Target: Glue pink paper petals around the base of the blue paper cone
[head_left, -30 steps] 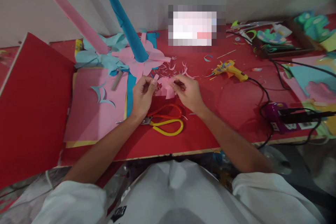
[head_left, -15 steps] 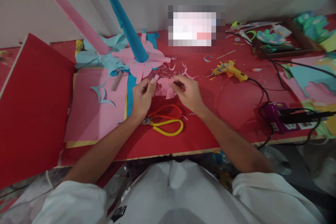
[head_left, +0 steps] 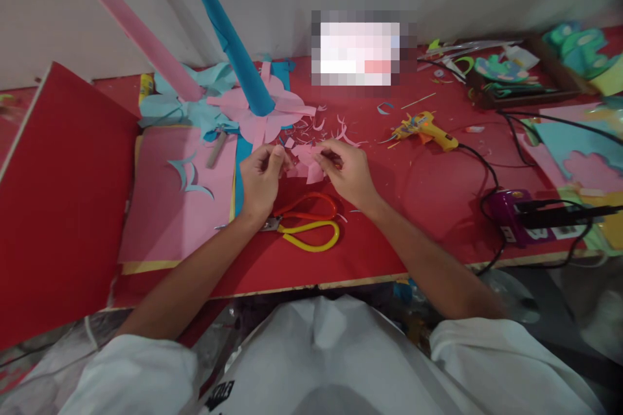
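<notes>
Between my hands is a pink paper cutout with several flaps, held just above the red table. My right hand pinches its right side between thumb and fingertips. My left hand is closed at its left edge, the fingers curled and partly hidden behind the thumb. Below the cutout lie scissors with one red and one yellow handle; my left wrist covers part of their blades. Beyond my hands, a blue paper tube stands tilted on a pink flower-shaped paper base.
Paper scraps litter the table behind my hands. A yellow glue gun lies right, its cord running to a purple box. Pink sheets and a raised red panel are left. A dark tray sits back right.
My left hand has shifted slightly left and toward me, its thumb moving off a small pink tab. My right hand stays nearly still on the cutout.
</notes>
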Demonstrator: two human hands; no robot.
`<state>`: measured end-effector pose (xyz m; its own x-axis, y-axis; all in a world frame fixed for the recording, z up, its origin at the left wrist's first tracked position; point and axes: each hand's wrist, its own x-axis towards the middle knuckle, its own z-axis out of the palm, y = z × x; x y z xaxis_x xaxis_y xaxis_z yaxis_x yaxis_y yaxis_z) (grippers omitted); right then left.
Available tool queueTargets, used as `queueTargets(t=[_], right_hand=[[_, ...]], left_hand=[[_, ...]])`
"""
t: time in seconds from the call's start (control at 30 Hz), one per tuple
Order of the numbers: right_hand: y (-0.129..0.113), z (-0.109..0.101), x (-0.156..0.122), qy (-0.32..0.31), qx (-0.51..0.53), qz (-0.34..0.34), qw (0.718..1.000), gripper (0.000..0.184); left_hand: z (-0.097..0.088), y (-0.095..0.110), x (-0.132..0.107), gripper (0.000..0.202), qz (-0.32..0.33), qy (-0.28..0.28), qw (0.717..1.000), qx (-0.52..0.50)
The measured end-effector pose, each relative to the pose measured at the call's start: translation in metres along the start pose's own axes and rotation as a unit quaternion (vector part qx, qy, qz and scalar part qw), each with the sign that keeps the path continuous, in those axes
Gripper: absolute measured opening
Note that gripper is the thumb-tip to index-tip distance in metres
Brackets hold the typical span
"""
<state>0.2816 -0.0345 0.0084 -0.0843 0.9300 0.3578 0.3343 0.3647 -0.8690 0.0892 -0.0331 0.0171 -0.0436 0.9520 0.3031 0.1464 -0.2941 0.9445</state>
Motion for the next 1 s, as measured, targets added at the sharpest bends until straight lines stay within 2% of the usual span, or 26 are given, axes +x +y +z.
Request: queueTargets(t=[0.27, 0.37, 0.43, 0.53, 0.6, 0.77, 1.0], right_hand=[[-0.001, 0.000, 0.000, 0.003, 0.005, -0.008, 1.000, 0.049], [-0.002, -0.001, 0.000, 0.004, 0.007, -0.016, 1.000, 0.047], [-0.001, -0.001, 0.000, 0.002, 0.006, -0.020, 1.000, 0.046], [-0.001, -0.001, 0.000, 0.003, 0.003, -0.026, 1.000, 0.044], [-0.002, -0.001, 0.001, 0.002, 0.001, -0.029, 1.000, 0.044], [-0.005, 0.000, 0.002, -0.012, -0.004, -0.027, 1.000, 0.048], [-0.005, 0.000, 0.002, -0.038, -0.009, -0.028, 0.999, 0.052]], left_hand=[[-0.001, -0.004, 0.000, 0.069, 0.000, 0.021, 1.000, 0.021], [0.001, -0.006, 0.002, 0.055, 0.021, 0.019, 0.999, 0.031], [0.002, -0.008, 0.003, 0.043, 0.032, -0.010, 0.999, 0.016], [0.004, -0.010, 0.002, 0.039, 0.026, -0.069, 0.997, 0.015], [0.004, -0.010, 0.001, 0.036, 0.030, -0.085, 0.995, 0.039], [0.002, -0.007, 0.000, 0.042, 0.039, -0.087, 0.991, 0.099], [0.002, -0.004, -0.001, 0.045, 0.050, -0.076, 0.991, 0.099]])
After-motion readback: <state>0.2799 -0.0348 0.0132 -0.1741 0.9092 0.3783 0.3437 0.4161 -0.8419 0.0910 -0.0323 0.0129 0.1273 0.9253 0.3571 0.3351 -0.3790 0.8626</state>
